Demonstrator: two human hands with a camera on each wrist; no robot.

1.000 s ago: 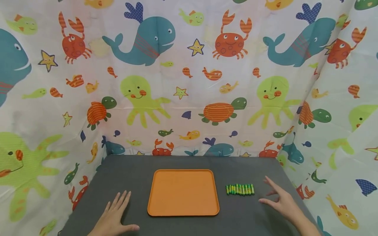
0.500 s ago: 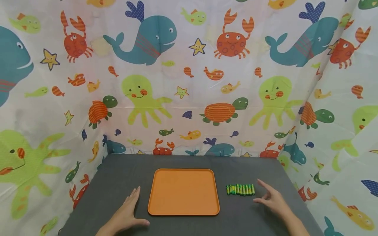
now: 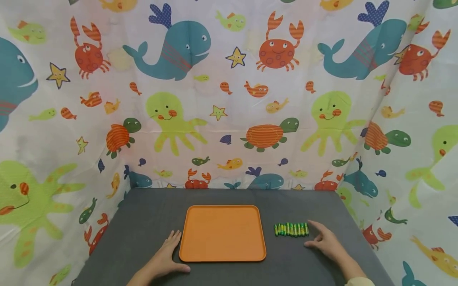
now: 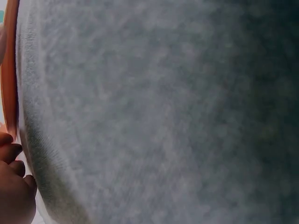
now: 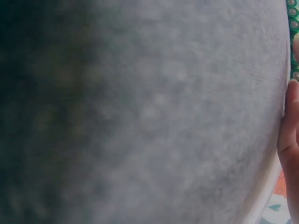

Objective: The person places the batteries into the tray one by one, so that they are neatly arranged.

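Left hand (image 3: pixel 163 256) left of orange tray (image 3: pixel 222 233), right hand (image 3: pixel 327 242) right of green batteries (image 3: pixel 291 230)
Both were spread; whether either touched was unclear.

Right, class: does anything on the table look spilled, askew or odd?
Nothing stands out. The orange tray lies flat, and the green batteries lie side by side to its right, their row only slightly uneven.
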